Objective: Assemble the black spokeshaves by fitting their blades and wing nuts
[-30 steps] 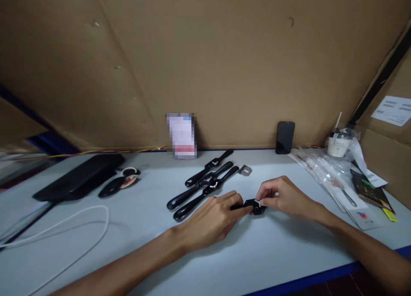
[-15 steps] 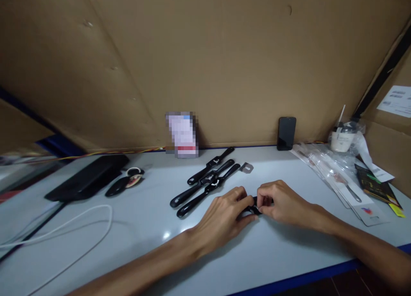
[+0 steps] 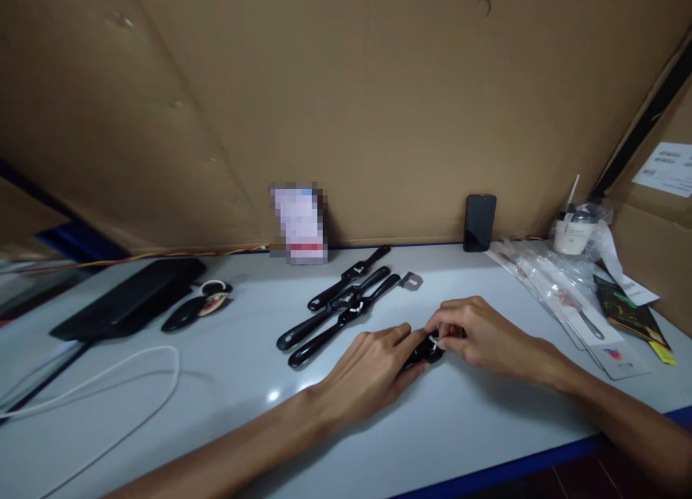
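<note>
The left hand (image 3: 378, 358) has its grip closed on one black spokeshave (image 3: 422, 353), low over the worktop (image 3: 486, 427). The right hand (image 3: 470, 333) brings its fingertips to one small silver part (image 3: 433, 342) there; whether they pinch it, I cannot tell. Beyond the left hand lie three other spokeshaves (image 3: 346, 297), with one slotted metal plate (image 3: 414, 282) just beside a handle tip. Farther back stand one black phone (image 3: 479, 223) and one cup (image 3: 573, 237).

legible text: none | carton label (image 3: 666, 169) – print too small | white cup (image 3: 573, 237) – lettering too small
</note>
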Demonstrator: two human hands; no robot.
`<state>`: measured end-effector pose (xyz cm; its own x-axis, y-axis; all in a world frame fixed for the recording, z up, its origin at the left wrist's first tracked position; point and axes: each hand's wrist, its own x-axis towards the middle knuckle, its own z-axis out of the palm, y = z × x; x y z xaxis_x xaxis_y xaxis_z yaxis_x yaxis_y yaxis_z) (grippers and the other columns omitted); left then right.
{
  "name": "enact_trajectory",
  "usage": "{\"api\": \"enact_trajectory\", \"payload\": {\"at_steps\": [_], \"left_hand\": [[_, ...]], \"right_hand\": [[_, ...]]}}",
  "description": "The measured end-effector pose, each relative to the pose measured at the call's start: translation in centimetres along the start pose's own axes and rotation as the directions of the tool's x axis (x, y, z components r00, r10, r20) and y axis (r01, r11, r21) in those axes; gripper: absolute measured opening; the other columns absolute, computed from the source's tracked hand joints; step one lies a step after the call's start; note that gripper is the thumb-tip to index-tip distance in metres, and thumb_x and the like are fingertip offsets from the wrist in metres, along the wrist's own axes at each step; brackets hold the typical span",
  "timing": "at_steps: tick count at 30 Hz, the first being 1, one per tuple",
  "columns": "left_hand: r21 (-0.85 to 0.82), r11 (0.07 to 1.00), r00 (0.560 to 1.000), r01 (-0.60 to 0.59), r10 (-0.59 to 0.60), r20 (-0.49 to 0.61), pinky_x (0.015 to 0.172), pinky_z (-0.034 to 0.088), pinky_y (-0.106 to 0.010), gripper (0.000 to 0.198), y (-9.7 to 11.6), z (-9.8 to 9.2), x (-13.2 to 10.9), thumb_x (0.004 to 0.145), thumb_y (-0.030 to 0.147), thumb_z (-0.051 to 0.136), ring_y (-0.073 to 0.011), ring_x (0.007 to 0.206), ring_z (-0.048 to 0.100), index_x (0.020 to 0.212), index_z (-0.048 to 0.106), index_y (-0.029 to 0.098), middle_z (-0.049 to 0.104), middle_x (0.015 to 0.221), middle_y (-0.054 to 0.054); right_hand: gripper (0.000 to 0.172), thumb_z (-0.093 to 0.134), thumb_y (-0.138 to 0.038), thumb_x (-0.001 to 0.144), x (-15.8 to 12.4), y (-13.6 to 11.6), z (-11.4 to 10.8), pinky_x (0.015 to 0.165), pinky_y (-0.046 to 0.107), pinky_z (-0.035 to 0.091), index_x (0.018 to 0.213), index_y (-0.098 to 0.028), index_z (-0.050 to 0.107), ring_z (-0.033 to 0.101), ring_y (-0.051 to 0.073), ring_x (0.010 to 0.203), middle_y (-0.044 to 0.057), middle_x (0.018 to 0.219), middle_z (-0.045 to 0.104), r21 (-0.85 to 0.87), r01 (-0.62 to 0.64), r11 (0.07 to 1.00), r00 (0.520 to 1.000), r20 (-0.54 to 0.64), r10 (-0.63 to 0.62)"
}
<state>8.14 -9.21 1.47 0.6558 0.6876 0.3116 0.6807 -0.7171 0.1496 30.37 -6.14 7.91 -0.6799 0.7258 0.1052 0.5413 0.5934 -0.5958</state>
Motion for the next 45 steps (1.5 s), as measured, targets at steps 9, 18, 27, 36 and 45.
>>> {"api": "enact_trajectory", "payload": {"at_steps": [9, 18, 27, 36, 45], "left_hand": [[-0.049, 0.996, 0.995, 0.079, -0.076, 0.058, 0.06, 0.049, -0.035, 0.019, 0.1, -0.2, 0.1, 0.099, 0.028, 0.066, -0.0277, 0.077, 0.072, 0.114, 0.061, 0.018, 0.071, 0.09, -0.004], [-0.131, 0.979, 0.983, 0.157, -0.143, 0.115, 0.065, 0.051, -0.036, 0.032, -0.1, -0.2, 0.2, 0.098, 0.046, 0.07, -0.0303, 0.083, 0.075, 0.114, 0.061, 0.019, 0.076, 0.095, -0.005], [-0.073, 0.974, 0.964, 0.213, -0.197, 0.181, 0.064, 0.051, -0.035, 0.022, 0.2, -0.6, 0.6, 0.1, 0.038, 0.065, -0.0304, 0.077, 0.076, 0.107, 0.063, 0.017, 0.076, 0.088, -0.007], [-0.092, 0.975, 0.966, 0.204, -0.185, 0.18, 0.065, 0.051, -0.037, 0.015, 0.1, -0.6, 0.5, 0.101, 0.032, 0.06, -0.0313, 0.08, 0.076, 0.105, 0.061, 0.018, 0.076, 0.089, -0.008], [-0.092, 0.966, 0.956, 0.241, -0.22, 0.195, 0.059, 0.044, -0.034, 0.022, 0.3, -0.9, 0.6, 0.101, 0.038, 0.06, -0.0302, 0.075, 0.074, 0.113, 0.055, 0.019, 0.075, 0.085, -0.006]], "right_hand": [[0.025, 0.064, 0.005, 0.082, 0.1, 0.5, 0.7, 0.07, 0.026, 0.045, 0.088, -0.017, 0.075, 0.061, 0.014, 0.071, 0.004, 0.088, 0.075, -0.032, 0.031, 0.999, 0.999, 0.006, -0.031], [0.024, 0.059, 0.005, 0.088, -0.1, 0.2, 1.3, 0.077, 0.029, 0.049, 0.094, -0.015, 0.07, 0.063, 0.017, 0.082, 0.007, 0.094, 0.072, -0.113, 0.141, 0.983, 0.989, 0.054, -0.136], [0.024, 0.056, 0.006, 0.09, 0.0, 0.6, 1.2, 0.08, 0.031, 0.05, 0.094, -0.015, 0.066, 0.064, 0.019, 0.087, 0.007, 0.095, 0.071, -0.15, 0.199, 0.969, 0.979, 0.074, -0.19], [0.028, 0.054, 0.01, 0.082, -0.1, 0.1, 1.3, 0.077, 0.032, 0.048, 0.092, -0.015, 0.063, 0.059, 0.021, 0.086, 0.008, 0.091, 0.068, -0.297, 0.267, 0.917, 0.963, 0.125, -0.24], [0.03, 0.053, 0.011, 0.081, -0.2, 0.0, 0.6, 0.079, 0.031, 0.048, 0.09, -0.015, 0.064, 0.062, 0.02, 0.087, 0.007, 0.093, 0.068, -0.283, 0.168, 0.944, 0.982, 0.137, -0.134]]}}
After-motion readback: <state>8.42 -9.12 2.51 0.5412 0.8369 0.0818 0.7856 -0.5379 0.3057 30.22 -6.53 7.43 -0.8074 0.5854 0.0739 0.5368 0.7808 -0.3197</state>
